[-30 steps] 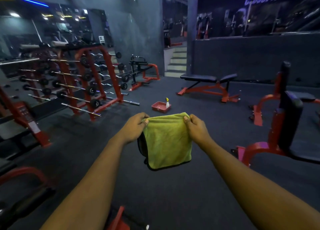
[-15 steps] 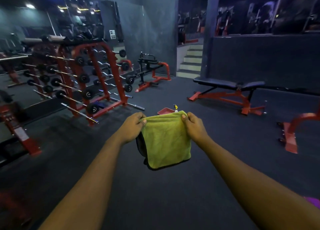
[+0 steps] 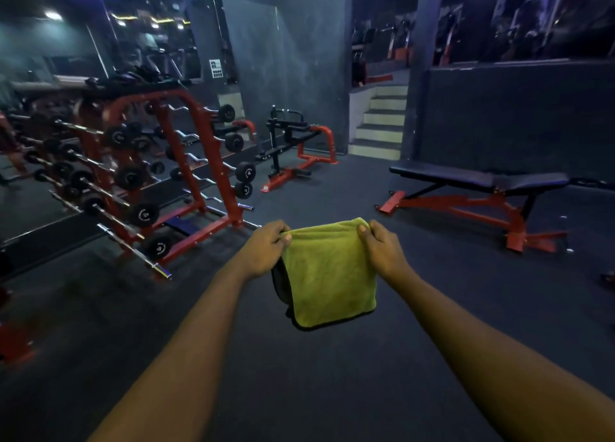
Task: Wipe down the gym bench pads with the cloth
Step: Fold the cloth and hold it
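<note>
Yellow-green microfibre cloth with a dark edge trim [image 3: 327,275] hangs folded in mid-air at the centre of the head view, above the dark rubber floor [image 3: 299,391]. Left hand [image 3: 266,251] pinches its upper left corner, thumb and curled fingers pressed together on the fabric. Right hand [image 3: 382,250] pinches the upper right corner likewise. Both arms reach forward. Black-padded gym bench on a red steel frame [image 3: 479,188] stands far right, well apart from the cloth. Red barbell rack loaded with black-ended bars [image 3: 159,175] stands to the left. Pale steps [image 3: 382,122] rise at the far wall.
</note>
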Demonstrator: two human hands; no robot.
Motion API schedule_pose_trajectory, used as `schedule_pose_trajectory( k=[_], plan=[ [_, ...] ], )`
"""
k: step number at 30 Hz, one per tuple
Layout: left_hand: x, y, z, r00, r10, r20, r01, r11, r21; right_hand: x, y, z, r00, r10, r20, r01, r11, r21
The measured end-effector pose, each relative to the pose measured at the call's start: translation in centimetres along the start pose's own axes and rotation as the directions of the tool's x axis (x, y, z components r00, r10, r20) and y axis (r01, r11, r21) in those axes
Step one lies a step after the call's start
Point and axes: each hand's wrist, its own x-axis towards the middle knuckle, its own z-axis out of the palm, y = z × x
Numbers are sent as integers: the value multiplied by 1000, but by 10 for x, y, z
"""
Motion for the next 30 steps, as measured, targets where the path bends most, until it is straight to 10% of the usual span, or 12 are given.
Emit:
schedule_pose_trajectory(
  k=[30],
  plan=[
    [796,-336,42,989,52,135,-57,998,32,783,183,209,977,169,-128,-174,984,-29]
  ],
)
